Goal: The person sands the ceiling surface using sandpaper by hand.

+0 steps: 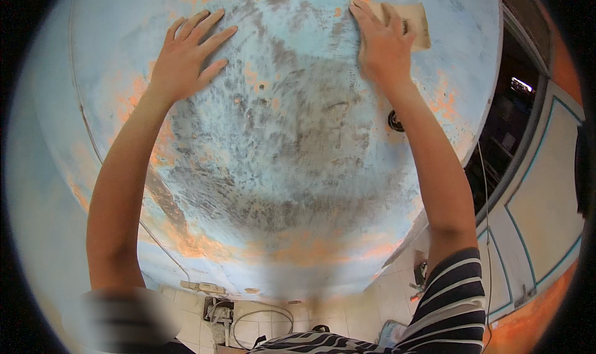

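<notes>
A pale blue wall [298, 99] fills the middle, with grey smeared patches and orange showing through where the coat is worn. High on its left part, my left hand [188, 59] rests flat with the fingers spread, holding nothing. My right hand [386, 49] is raised to about the same height on the right. Its fingers press a tan sheet of what looks like sandpaper [419, 26] against the wall. The sheet's right part sticks out past the fingers, while the rest is hidden under the hand.
Below my right wrist is a round dark fitting [395, 121] in the wall. A cable [162, 247] runs down the left side to a power strip [203, 287] near the tiled floor. Equipment [218, 312] with a hose stands below. At right are a dark doorway [506, 127] and a panelled door [546, 186].
</notes>
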`<state>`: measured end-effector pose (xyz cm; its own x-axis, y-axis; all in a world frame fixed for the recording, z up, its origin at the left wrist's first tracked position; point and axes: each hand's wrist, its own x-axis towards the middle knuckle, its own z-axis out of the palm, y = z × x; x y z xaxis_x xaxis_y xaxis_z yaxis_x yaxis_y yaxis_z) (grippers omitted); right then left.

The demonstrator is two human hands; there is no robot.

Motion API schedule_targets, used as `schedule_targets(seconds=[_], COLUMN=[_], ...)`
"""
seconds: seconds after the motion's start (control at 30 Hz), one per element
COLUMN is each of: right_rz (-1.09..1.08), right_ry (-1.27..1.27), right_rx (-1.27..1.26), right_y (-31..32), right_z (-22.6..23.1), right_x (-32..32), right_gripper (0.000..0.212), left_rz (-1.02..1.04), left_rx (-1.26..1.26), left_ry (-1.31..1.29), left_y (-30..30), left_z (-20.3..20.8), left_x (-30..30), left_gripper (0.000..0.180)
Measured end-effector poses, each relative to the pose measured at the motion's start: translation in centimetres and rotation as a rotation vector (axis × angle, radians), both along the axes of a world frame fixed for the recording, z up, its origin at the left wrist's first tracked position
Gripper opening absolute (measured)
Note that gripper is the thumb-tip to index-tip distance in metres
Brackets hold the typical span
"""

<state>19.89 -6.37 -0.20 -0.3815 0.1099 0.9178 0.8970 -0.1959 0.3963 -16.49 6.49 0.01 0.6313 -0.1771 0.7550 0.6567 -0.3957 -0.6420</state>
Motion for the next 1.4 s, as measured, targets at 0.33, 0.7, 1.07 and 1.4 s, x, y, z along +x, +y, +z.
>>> schedule_targets(seconds=[0.33, 0.7, 1.07, 1.4], right_rz=[0.016, -0.117, -0.047, -0.148], right_ry=[-0.044, 0.031, 0.012, 0.103], right_rx=[0.013, 0.108, 0.044, 0.086], right_y=[1.1, 0.7, 0.5, -0.2], right_z=[-2.2, -1.2, -1.8, -1.9], right_x=[-3.1, -3.9, -5.2, -3.7], right_gripper=[0.057, 0.056, 0.058, 0.058], left_rz=[-0.145, -0.240, -0.285, -0.204], left_rx=[-0.015, -0.028, -0.070, -0.117], left_ry=[0.005, -0.011, -0.081, -0.130], left_y=[3.3, 5.3, 5.4, 4.1], left_z=[-2.4, -4.4, -6.8, -7.6], left_x=[-1.7, -2.5, -2.7, -2.2], left_gripper=[0.057, 0.058, 0.061, 0.062])
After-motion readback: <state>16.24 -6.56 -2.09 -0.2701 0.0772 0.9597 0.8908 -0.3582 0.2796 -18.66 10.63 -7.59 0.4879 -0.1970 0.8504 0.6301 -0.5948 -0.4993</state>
